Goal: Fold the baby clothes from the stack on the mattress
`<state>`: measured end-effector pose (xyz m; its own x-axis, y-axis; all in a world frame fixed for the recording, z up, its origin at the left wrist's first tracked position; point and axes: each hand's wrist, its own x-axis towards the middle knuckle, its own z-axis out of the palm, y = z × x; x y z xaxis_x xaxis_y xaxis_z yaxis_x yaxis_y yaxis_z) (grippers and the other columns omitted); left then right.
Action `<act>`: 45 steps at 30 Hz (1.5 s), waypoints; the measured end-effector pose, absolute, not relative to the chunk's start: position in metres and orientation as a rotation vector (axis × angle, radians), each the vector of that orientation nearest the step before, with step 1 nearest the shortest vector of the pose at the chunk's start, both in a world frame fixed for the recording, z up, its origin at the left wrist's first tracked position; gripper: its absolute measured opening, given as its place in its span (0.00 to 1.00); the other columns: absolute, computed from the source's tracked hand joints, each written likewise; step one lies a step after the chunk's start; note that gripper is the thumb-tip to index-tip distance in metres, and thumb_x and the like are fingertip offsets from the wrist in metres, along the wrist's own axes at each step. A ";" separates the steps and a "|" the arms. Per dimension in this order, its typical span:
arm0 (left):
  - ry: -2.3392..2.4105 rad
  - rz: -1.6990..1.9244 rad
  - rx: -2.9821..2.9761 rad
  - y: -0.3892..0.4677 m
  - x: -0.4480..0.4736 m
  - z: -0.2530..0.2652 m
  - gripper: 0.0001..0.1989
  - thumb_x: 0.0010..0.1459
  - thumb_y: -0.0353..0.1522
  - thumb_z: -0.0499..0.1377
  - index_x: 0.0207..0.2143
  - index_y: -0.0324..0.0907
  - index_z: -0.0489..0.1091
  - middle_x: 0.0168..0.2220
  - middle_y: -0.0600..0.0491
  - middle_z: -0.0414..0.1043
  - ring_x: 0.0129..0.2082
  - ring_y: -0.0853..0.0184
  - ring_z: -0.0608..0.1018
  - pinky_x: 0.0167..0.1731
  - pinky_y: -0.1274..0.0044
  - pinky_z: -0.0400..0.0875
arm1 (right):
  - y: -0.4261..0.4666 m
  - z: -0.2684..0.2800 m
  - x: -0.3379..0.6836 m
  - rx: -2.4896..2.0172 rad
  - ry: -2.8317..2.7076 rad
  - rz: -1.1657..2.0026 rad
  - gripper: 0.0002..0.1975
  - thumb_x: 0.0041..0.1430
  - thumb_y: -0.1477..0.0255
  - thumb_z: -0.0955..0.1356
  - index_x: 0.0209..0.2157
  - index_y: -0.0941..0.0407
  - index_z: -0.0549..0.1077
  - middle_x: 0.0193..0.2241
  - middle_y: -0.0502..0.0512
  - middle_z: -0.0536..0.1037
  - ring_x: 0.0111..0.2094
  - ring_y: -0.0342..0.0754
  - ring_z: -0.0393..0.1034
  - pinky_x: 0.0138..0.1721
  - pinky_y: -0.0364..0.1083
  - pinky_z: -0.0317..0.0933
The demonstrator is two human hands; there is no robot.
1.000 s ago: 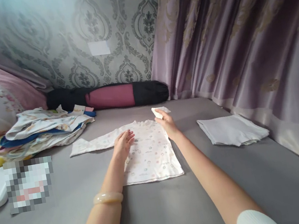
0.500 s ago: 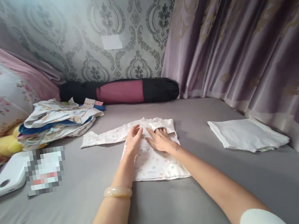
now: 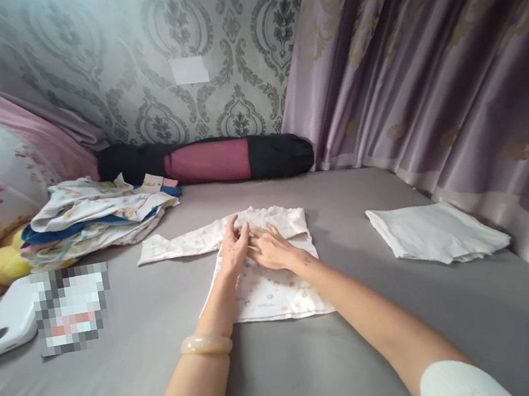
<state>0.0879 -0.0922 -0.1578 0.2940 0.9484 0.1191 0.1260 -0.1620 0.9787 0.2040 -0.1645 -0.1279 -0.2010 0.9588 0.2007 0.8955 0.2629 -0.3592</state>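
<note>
A small white long-sleeved shirt (image 3: 275,294) with a pale print lies flat on the grey bed sheet. One sleeve stretches out to the left; the right sleeve is folded inward across the chest. My left hand (image 3: 235,247) rests on the upper middle of the shirt, fingers apart. Right beside it, my right hand (image 3: 273,247) lies palm down on the folded sleeve, its fingers spread and its tips close to my left hand. Neither hand has cloth gripped in it, as far as shows.
A folded white cloth (image 3: 437,233) lies to the right. On the left are a heap of clothes (image 3: 99,212), a white device (image 3: 8,318) and a blurred-out flat item (image 3: 74,307). A black and maroon bolster (image 3: 208,162) lines the wall, beside a purple curtain (image 3: 375,71).
My right hand has slid left along the folded sleeve, up to my left hand. The sleeve now lies flatter. My left hand has barely moved.
</note>
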 end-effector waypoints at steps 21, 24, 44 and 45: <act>1.177 1.076 1.917 -0.083 0.088 -0.175 0.19 0.59 0.37 0.54 0.50 0.38 0.70 0.52 0.42 0.70 0.50 0.59 0.75 0.53 0.67 0.69 | -0.209 -0.139 0.267 -2.579 -1.524 0.008 0.26 0.62 0.79 0.58 0.61 0.61 0.65 0.62 0.67 0.62 0.61 0.57 0.59 0.58 0.50 0.55; 1.177 1.081 2.016 -0.083 0.088 -0.179 0.18 0.59 0.35 0.53 0.50 0.37 0.69 0.52 0.41 0.69 0.51 0.58 0.74 0.52 0.67 0.70 | -0.207 -0.134 0.272 -2.585 -1.527 0.084 0.26 0.61 0.78 0.58 0.61 0.59 0.66 0.63 0.65 0.62 0.62 0.56 0.58 0.58 0.50 0.55; 1.234 1.173 2.334 -0.080 0.091 -0.201 0.15 0.59 0.31 0.52 0.48 0.39 0.68 0.49 0.40 0.71 0.51 0.56 0.73 0.53 0.63 0.67 | -0.158 -0.156 0.221 -2.407 -1.676 0.160 0.34 0.69 0.61 0.51 0.67 0.70 0.48 0.69 0.68 0.47 0.69 0.59 0.37 0.67 0.58 0.31; 1.251 1.159 2.354 -0.080 0.092 -0.201 0.14 0.58 0.30 0.52 0.47 0.38 0.68 0.48 0.39 0.71 0.50 0.55 0.73 0.53 0.63 0.67 | -0.159 -0.158 0.222 -2.408 -1.678 0.148 0.34 0.69 0.61 0.52 0.67 0.70 0.49 0.69 0.69 0.47 0.69 0.59 0.37 0.67 0.58 0.32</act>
<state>0.0915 -0.0804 -0.2012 0.3211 0.7801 0.5370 0.5949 -0.6073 0.5266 0.2223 -0.1587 -0.1577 0.3497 0.9363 0.0330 0.9160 -0.3343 -0.2220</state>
